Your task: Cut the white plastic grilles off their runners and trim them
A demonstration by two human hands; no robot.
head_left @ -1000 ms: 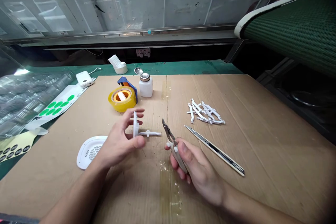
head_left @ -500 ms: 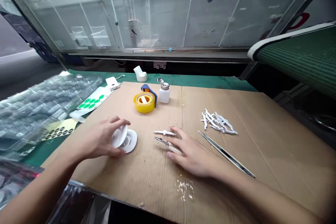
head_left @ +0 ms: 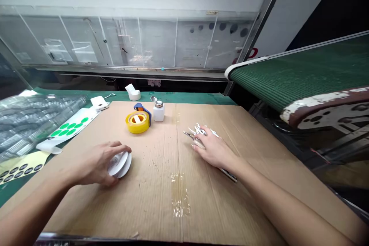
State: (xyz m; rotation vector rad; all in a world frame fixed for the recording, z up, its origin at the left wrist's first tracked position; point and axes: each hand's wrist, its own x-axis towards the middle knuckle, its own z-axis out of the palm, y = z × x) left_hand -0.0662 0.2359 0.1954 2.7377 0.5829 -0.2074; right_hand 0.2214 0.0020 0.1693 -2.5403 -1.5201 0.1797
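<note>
My left hand (head_left: 96, 164) is closed round the rim of a white round perforated cover (head_left: 117, 163). A second white rounded plate (head_left: 127, 165) shows just beneath it, close to the cardboard. My right hand (head_left: 211, 147) has its fingers curled over small pliers with pale handles (head_left: 198, 144), the metal jaws pointing left. Thin white plastic sticks (head_left: 198, 128) lie in a pile by those fingertips, partly hidden by the hand. Below the right wrist, the end of metal tweezers (head_left: 230, 175) sticks out.
A yellow tape roll (head_left: 137, 122) in a blue dispenser stands beside a white pump bottle (head_left: 159, 112). At left are green-dot stickers (head_left: 70, 126), black-dot stickers (head_left: 21, 172) and clear plastic trays (head_left: 37, 119). A green conveyor belt (head_left: 302, 69) juts in on the right.
The view has swung right. My right hand has carried the pliers over to the pile, and the single white stick has left its spot. My left hand has brought the cover flatter over the plate.
</note>
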